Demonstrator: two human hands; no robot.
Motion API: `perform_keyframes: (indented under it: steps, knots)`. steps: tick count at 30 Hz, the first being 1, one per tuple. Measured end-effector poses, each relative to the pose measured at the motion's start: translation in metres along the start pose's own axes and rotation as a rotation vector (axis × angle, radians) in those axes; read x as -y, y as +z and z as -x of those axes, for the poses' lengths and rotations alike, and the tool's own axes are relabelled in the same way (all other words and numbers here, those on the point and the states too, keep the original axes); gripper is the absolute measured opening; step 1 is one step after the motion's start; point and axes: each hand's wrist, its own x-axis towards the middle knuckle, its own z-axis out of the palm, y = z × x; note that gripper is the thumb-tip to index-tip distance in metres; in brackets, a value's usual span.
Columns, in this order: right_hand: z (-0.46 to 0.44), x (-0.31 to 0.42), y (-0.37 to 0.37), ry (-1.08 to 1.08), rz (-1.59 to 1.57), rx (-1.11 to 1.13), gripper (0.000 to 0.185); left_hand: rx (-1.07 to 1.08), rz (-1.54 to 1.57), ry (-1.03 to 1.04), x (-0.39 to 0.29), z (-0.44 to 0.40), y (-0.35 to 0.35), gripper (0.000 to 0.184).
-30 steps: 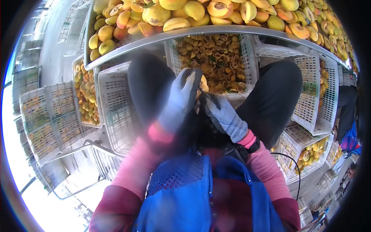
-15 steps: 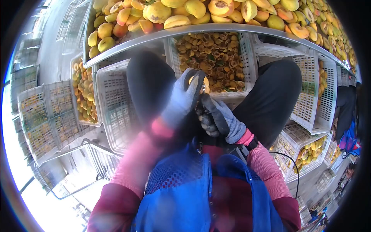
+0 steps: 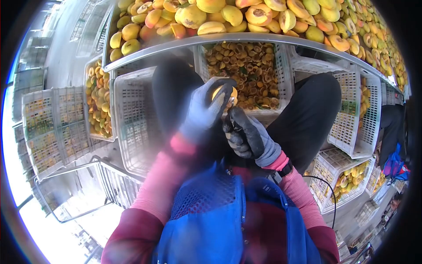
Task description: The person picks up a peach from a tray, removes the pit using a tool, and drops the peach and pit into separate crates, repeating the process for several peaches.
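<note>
My left hand (image 3: 203, 105), in a grey glove with dark fingertips, is closed around a yellow peach (image 3: 216, 93). Much of the fruit is covered by its fingers. My right hand (image 3: 247, 137), gloved the same way, is closed in a fist just below and to the right. From its top a small shiny metal tool (image 3: 231, 101) points up against the peach; the handle is hidden in the fist. Both hands are between my knees, in front of a white crate (image 3: 285, 75) holding hollow yellow-brown fruit scraps (image 3: 246, 66).
A metal-edged table (image 3: 246, 38) piled with peaches (image 3: 211, 15), many cut in half, spans the front. White plastic crates (image 3: 136, 119) stand on both sides, some with peaches. A metal frame (image 3: 110, 176) is at lower left. Another person's dark trouser leg (image 3: 390, 127) shows at far right.
The view has shifted slightly. My right fist has turned a little and sits slightly lower, with more of the metal tool showing. My left hand keeps the peach.
</note>
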Motion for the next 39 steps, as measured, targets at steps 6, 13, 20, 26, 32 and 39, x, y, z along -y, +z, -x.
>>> perform_keyframes:
  steps: [6, 13, 20, 26, 32, 39]
  knots:
    - [-0.002, -0.010, -0.003, 0.125, -0.339, 0.335, 0.048, 0.025, 0.087, -0.071, -0.015, 0.007, -0.001, 0.024]
    - [-0.011, -0.020, -0.016, 0.274, -0.699, 0.736, 0.046, 0.089, 0.077, 0.039, -0.008, 0.005, 0.000, 0.027]
    - [-0.013, -0.018, -0.016, 0.037, -0.690, 0.821, 0.044, -0.297, 0.603, -0.194, 0.042, 0.003, 0.025, 0.017]
    - [-0.032, -0.012, -0.066, -0.001, -0.720, 0.622, 0.041, -0.431, 0.717, -0.349, -0.022, 0.018, -0.011, 0.035]
    - [-0.036, -0.011, -0.084, 0.051, -0.609, 0.567, 0.049, -0.607, -0.554, -0.152, -0.066, 0.033, -0.115, 0.041]
    - [-0.044, -0.007, -0.074, 0.047, -0.375, 0.029, 0.032, -0.530, -1.093, 0.185, -0.085, -0.078, -0.044, 0.045]
